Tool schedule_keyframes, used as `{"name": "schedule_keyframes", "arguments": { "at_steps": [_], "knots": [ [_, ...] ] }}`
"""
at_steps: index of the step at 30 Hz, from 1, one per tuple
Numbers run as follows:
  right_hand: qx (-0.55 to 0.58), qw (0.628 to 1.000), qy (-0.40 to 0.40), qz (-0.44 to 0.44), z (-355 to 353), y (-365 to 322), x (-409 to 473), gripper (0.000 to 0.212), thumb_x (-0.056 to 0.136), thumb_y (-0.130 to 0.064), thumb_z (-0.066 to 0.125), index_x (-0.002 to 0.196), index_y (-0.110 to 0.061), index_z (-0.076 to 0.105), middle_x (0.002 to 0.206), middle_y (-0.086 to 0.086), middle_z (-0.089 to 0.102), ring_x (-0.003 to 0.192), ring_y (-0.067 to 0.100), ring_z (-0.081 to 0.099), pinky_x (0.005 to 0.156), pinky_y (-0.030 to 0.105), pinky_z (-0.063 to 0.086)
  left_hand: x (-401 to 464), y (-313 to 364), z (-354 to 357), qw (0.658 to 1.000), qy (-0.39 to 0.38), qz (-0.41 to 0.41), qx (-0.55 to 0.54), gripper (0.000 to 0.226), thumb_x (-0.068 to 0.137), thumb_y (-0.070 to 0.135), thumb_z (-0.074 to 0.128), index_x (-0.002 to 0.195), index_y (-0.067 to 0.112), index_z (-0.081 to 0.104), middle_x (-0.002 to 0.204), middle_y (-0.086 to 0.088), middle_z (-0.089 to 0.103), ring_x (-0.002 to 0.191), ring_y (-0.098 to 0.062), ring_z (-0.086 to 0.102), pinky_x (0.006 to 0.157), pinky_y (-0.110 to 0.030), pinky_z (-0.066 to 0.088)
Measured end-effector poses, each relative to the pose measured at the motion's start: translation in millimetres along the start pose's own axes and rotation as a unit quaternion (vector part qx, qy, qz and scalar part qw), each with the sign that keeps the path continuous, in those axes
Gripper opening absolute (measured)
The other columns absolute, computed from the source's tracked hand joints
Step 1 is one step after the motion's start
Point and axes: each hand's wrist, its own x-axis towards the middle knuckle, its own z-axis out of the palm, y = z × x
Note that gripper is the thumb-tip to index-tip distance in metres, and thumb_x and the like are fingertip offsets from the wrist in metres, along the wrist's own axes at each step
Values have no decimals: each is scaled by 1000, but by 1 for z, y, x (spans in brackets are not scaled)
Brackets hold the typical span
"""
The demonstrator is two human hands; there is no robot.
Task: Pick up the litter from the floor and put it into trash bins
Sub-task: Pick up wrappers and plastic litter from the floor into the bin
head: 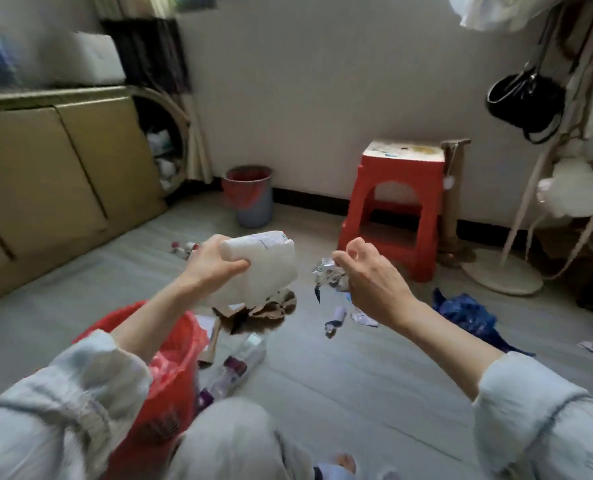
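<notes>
- White plastic jug (260, 265) is in your left hand (212, 265), fingers and thumb wrapped round its neck end. It's held in the air, clear of the floor (340, 393).
- Jug's long axis runs from the hand out to the right and slightly away from you, body and base beyond the grip.
- Red-lined bin (170, 362) sits directly under your left forearm, at your left knee, nearer you than the jug. My read: the move is a pull back and down toward you, neck leading or jug tipped.
- Left hand already has it and is on the bin side, so no handover looks necessary.
- Right hand (371, 282) is raised beside the jug, not touching it, fingers loosely curled. Can't tell if it pinches anything; crumpled foil wrapper (329, 271) shows just past the fingertips, either on the floor or held.
- Second bin, grey bucket (250, 195), stands by the far wall, well apart.
- Litter on the floor: clear bottle (239, 365) lying just beside the red bin, torn cardboard (260, 310) under the jug, small tube (336, 318) and blue bag (468, 313) toward the right.
- Room to move: path from jug to red bin is open air. Red stool (399, 209) and fan base (502, 275) are beyond and to the right, off the path.
- Risk, as a judgement: liner rim looks slack, so the wide jug could snag it.
</notes>
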Motion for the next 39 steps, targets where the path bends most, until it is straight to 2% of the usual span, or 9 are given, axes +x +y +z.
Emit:
{"name": "schedule_keyframes", "arguments": {
  "at_steps": [2,8,16,23,26,29,33,36,39],
  "knots": [
    [26,997,25,-74,9,-37,22,43,65,4,35,96,-8,62,82,13,55,64,28,54,43,34,47,-18,-28,-32,998,54,-27,30,37,76,19,70,109,13,53,99,-7,59,97,-25,55,77,-30,42],
    [66,979,91,-170,40,-136,60,25,72,-3,58,94,-13,66,78,0,72,69,22,67,65,33,51,-56,-101,-83,980,126,-102,117,43,79,25,67,115,15,48,107,-8,62,104,-28,55,77,-30,38],
    [73,976,30,-203,124,-220,82,23,65,-16,76,86,-22,69,91,-1,69,82,24,64,69,36,48,-48,-209,-97,959,128,-172,188,38,80,25,61,115,21,47,104,-10,64,98,-33,58,75,-34,42],
    [72,974,-49,-208,225,-264,104,21,72,-19,54,83,-29,69,87,-5,67,82,22,61,71,33,40,-14,-292,-59,931,181,-66,310,48,61,10,78,107,12,64,97,-9,70,90,-31,65,76,-40,50],
    [60,973,-86,-205,263,-280,107,21,71,-18,51,74,-27,70,88,-3,67,81,23,62,70,32,45,-9,-334,-33,943,107,-73,307,61,57,2,78,115,13,64,116,-6,67,98,-28,65,82,-40,50],
    [3,967,-154,-203,297,-283,97,21,69,-22,49,60,-26,67,81,-2,62,79,22,54,68,33,41,-6,-359,-11,944,-1,-121,306,68,84,5,54,145,22,30,151,0,33,136,-25,36,108,-38,30],
    [10,956,-224,-191,315,-287,87,30,66,-23,39,50,-21,65,72,0,59,72,22,52,63,31,33,3,-362,2,920,-145,-129,340,72,93,12,41,149,25,-1,158,3,1,145,-24,6,116,-39,11],
    [69,937,-300,-166,319,-289,84,29,73,-10,47,91,-13,71,92,9,64,84,29,63,63,31,47,7,-367,2,908,-225,-163,312,76,91,13,41,149,25,-7,158,3,-9,145,-25,-3,116,-42,7],
    [72,883,-434,-164,321,-289,83,53,92,-11,41,141,0,25,139,16,39,122,32,46,88,39,44,7,-376,1,890,-298,-191,288,77,90,12,38,148,27,-11,156,5,-17,145,-24,-10,116,-43,3]
  ]
}}
